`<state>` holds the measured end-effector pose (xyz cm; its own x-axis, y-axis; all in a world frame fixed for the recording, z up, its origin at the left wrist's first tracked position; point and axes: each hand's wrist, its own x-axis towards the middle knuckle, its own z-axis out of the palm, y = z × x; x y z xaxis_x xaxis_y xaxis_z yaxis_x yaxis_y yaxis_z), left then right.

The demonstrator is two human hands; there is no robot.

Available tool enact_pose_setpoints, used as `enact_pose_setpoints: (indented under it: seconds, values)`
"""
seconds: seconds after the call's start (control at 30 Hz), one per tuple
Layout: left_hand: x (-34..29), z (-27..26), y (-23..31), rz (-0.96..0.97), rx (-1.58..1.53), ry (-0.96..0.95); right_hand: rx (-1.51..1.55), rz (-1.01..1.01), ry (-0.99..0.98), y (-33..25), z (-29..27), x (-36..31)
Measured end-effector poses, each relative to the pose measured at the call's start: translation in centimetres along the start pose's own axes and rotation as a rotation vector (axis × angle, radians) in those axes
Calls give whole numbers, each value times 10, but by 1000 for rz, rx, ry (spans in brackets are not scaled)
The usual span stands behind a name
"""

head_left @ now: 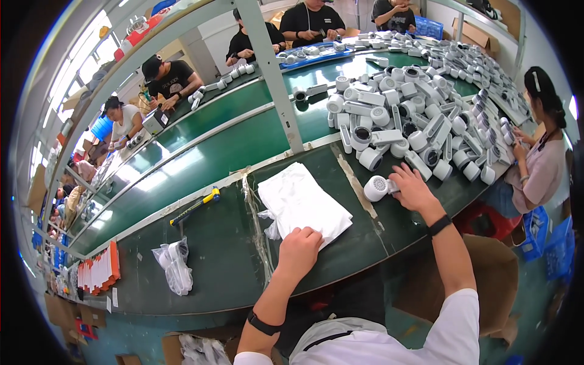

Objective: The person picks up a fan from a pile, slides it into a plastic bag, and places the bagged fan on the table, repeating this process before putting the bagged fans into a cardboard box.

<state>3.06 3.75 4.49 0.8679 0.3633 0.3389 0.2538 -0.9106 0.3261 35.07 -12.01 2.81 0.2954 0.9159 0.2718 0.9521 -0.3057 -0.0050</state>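
Note:
My right hand [412, 187] is closed around the handle of a white handheld device [376, 188] with a round, perforated head. The head points left, just above the dark green table. In front of me lies a stack of thin white plastic bags [304, 198], slightly askew. My left hand [301, 248] rests at the stack's near left edge, fingers curled and pinching the bag there; the fingertips are partly hidden. Beyond my right hand rises a large heap of similar white devices [395, 115], some with dark round faces. One bagged device [176, 267] in clear plastic lies to the left.
A yellow-and-black tool [196, 205] lies on the table left of the stack. Orange-and-white boxes [100, 271] line the far left end. A metal post [274, 79] stands ahead beside a green conveyor [225, 137]. Co-workers sit across it; a person [541, 152] works at right.

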Motion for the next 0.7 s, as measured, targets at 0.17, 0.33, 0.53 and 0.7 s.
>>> enact_pose_setpoints:
  seconds: [0.17, 0.33, 0.53, 0.7]
  values:
    - [6, -10, 2, -29, -93, 132, 431, 180, -123, -23, -34, -23]
    - [15, -9, 4, -184, -439, 241, 1662, 488, 235, -61, -14, -49]
    - [13, -7, 19, -287, -584, 238, 1851, 666, 277, -175, -29, -58]
    - [12, -14, 25, -372, -678, 302, 1719, 620, 294, -209, -27, -38]
